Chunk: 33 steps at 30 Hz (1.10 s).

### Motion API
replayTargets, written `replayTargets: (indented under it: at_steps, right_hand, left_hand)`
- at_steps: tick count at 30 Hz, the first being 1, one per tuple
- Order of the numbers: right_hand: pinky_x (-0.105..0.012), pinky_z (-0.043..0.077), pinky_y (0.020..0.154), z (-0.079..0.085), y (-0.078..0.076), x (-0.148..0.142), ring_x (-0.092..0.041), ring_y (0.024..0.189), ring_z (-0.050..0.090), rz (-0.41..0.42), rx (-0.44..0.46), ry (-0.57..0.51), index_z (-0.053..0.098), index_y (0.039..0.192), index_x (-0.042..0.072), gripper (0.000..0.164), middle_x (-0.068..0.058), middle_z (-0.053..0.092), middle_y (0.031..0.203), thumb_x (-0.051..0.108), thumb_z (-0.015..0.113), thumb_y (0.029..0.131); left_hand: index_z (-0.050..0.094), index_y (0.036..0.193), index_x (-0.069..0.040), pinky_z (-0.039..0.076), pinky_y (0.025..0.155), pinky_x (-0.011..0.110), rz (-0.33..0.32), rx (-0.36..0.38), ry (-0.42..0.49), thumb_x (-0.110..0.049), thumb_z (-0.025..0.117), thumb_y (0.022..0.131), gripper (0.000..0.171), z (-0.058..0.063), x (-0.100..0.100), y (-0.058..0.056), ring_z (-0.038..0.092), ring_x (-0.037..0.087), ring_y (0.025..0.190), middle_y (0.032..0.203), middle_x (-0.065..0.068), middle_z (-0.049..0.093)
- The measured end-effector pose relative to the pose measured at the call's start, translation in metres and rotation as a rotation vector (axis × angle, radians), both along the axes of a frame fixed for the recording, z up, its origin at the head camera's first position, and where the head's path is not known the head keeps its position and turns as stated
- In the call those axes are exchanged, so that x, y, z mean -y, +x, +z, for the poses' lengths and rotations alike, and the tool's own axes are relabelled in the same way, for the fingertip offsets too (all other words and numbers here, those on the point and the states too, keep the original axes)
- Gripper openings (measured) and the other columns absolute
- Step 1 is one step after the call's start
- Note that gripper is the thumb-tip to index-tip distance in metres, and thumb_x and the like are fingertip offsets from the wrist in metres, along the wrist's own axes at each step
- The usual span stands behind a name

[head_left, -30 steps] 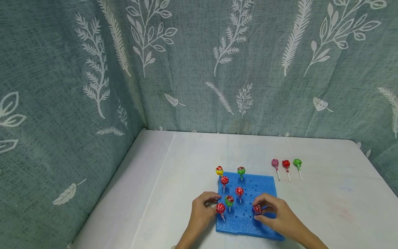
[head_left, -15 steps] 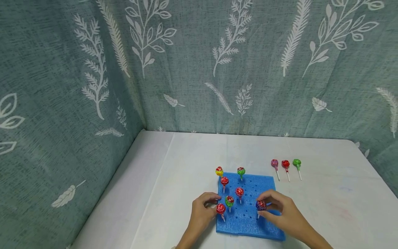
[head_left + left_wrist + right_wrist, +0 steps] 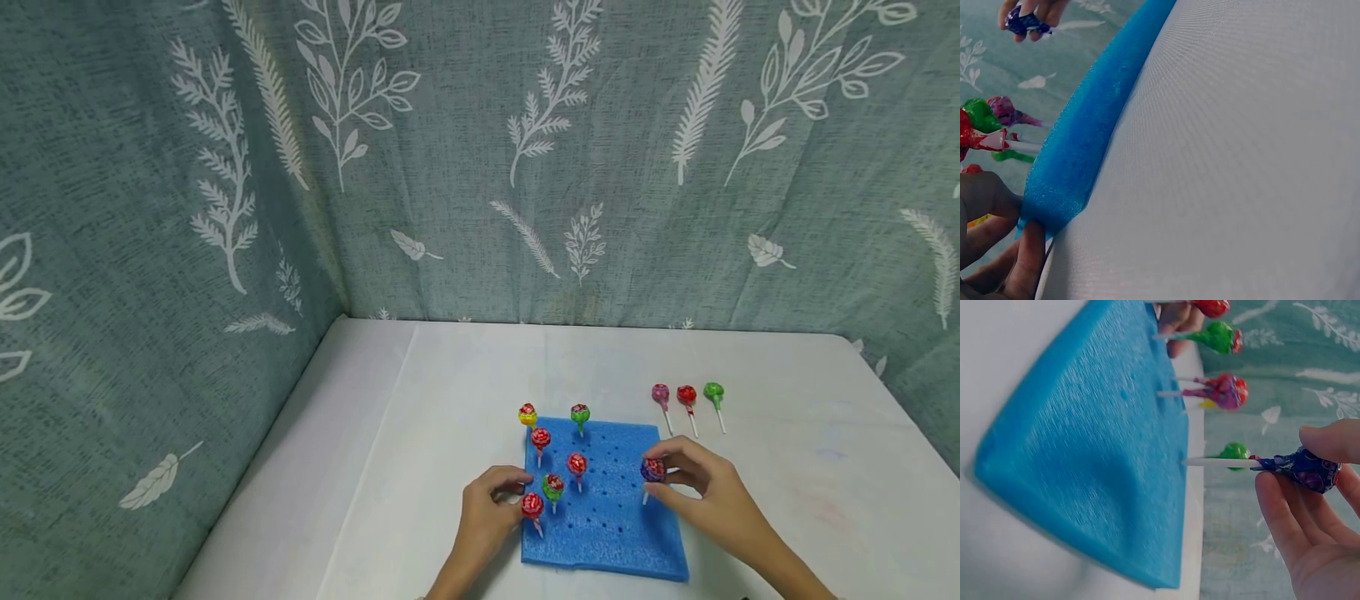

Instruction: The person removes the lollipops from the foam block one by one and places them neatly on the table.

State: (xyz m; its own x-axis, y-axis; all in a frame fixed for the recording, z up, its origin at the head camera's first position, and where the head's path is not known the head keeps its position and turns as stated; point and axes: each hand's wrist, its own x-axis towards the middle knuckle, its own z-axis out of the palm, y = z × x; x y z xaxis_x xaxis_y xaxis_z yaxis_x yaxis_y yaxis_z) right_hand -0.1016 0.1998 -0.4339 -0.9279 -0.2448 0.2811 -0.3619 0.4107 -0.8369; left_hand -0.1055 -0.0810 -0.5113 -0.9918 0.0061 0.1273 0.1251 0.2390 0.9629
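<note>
My right hand [image 3: 712,492] pinches a blue-purple lollipop [image 3: 653,470] by its wrapped head between thumb and fingers. Its white stick points down at the right part of a blue foam board [image 3: 592,554]; in the right wrist view, the stick's end [image 3: 1188,462] overlaps the board's far edge. At the board's left edge, my left hand [image 3: 486,510] holds the foam with curled fingers, seen close up in the left wrist view on the foam's side [image 3: 1072,150]. Beside that hand a red lollipop [image 3: 532,505] and a green-and-red one [image 3: 552,486] stand in the board.
More lollipops stand in the foam: red ones [image 3: 577,463] [image 3: 540,437], a yellow one [image 3: 527,414] and a green one [image 3: 580,413]. Rows of small holes dot the board. Behind it on the white table [image 3: 435,400] lie a pink [image 3: 660,393], a red [image 3: 686,395] and a green lollipop [image 3: 714,392].
My right hand has lifted the blue-purple lollipop and moved it right and away from me across the board, its stick coming into sight. My left hand stays at the board's left edge.
</note>
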Motion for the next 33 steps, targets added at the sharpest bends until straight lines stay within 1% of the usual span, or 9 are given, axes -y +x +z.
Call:
replayTargets:
  at_steps: [5,7,9,11,13,16,19,25,33]
  right_hand:
    - [-0.022,0.053,0.072,0.002,-0.005,-0.009,-0.010,0.084,0.064,-0.031,-0.040,-0.002,0.059,0.107,0.006,0.034,-0.004,0.064,0.096,0.000,0.074,0.077]
    - [-0.022,0.053,0.072,0.003,-0.007,-0.012,-0.010,0.084,0.064,-0.041,-0.056,-0.002,0.059,0.108,0.005,0.035,-0.004,0.065,0.096,-0.002,0.074,0.077]
    - [-0.022,0.053,0.072,0.004,-0.009,-0.016,-0.009,0.084,0.064,-0.051,-0.072,0.003,0.059,0.108,0.005,0.035,-0.004,0.065,0.096,-0.003,0.073,0.076]
    - [-0.021,0.053,0.072,0.005,-0.011,-0.018,-0.008,0.083,0.064,-0.070,-0.081,0.014,0.059,0.108,0.005,0.036,-0.004,0.065,0.096,-0.003,0.074,0.076]
    - [-0.020,0.052,0.071,0.007,-0.013,-0.021,-0.007,0.084,0.063,-0.083,-0.091,0.021,0.059,0.109,0.004,0.036,-0.006,0.066,0.097,-0.004,0.073,0.076]
    - [-0.018,0.052,0.070,0.009,-0.015,-0.023,-0.005,0.084,0.063,-0.109,-0.109,0.037,0.060,0.110,0.005,0.037,-0.008,0.066,0.099,-0.004,0.073,0.076]
    - [-0.016,0.051,0.070,0.010,-0.018,-0.028,-0.003,0.084,0.062,-0.136,-0.118,0.050,0.060,0.111,0.005,0.038,-0.009,0.066,0.100,-0.004,0.073,0.077]
    - [-0.016,0.051,0.069,0.010,-0.025,-0.042,-0.001,0.083,0.062,-0.172,-0.124,0.053,0.061,0.112,0.004,0.037,0.000,0.065,0.101,-0.004,0.072,0.078]
    - [-0.014,0.050,0.066,0.009,-0.029,-0.055,0.003,0.082,0.060,-0.224,-0.136,0.102,0.061,0.115,0.004,0.036,0.003,0.066,0.098,0.002,0.072,0.080]
  left_hand:
    - [0.073,0.092,-0.005,0.050,0.064,0.021,0.004,-0.017,0.017,0.011,0.072,0.065,0.031,0.000,-0.001,0.001,0.065,0.022,0.084,0.098,0.006,0.067]
    - [0.072,0.092,-0.003,0.051,0.063,0.022,0.009,0.003,0.010,0.012,0.071,0.066,0.030,0.003,-0.002,0.002,0.065,0.026,0.084,0.098,0.008,0.067]
    - [0.073,0.092,-0.004,0.050,0.063,0.021,0.012,0.009,0.004,0.012,0.071,0.066,0.030,0.003,-0.003,0.002,0.065,0.024,0.084,0.098,0.007,0.067]
    - [0.072,0.091,-0.001,0.050,0.063,0.022,0.011,0.019,0.000,0.012,0.070,0.067,0.028,0.013,-0.003,0.005,0.065,0.027,0.084,0.097,0.010,0.067]
    - [0.072,0.091,0.000,0.050,0.063,0.022,0.011,0.017,-0.004,0.012,0.070,0.067,0.027,0.015,-0.004,0.006,0.065,0.028,0.084,0.097,0.011,0.067]
    - [0.072,0.091,-0.002,0.049,0.064,0.021,0.014,0.015,-0.001,0.011,0.070,0.066,0.028,0.015,-0.003,0.006,0.065,0.027,0.084,0.098,0.011,0.067]
    - [0.073,0.092,-0.007,0.049,0.064,0.021,0.019,0.007,-0.002,0.009,0.072,0.066,0.030,0.004,-0.002,0.003,0.064,0.020,0.084,0.098,0.005,0.068]
    - [0.073,0.091,-0.007,0.050,0.065,0.023,0.012,-0.019,-0.001,0.011,0.071,0.065,0.032,0.004,-0.002,0.003,0.065,0.020,0.084,0.097,0.004,0.068]
    - [0.073,0.090,-0.008,0.049,0.065,0.022,0.022,0.008,-0.025,0.011,0.070,0.066,0.031,0.002,-0.002,0.001,0.064,0.017,0.083,0.096,0.002,0.067]
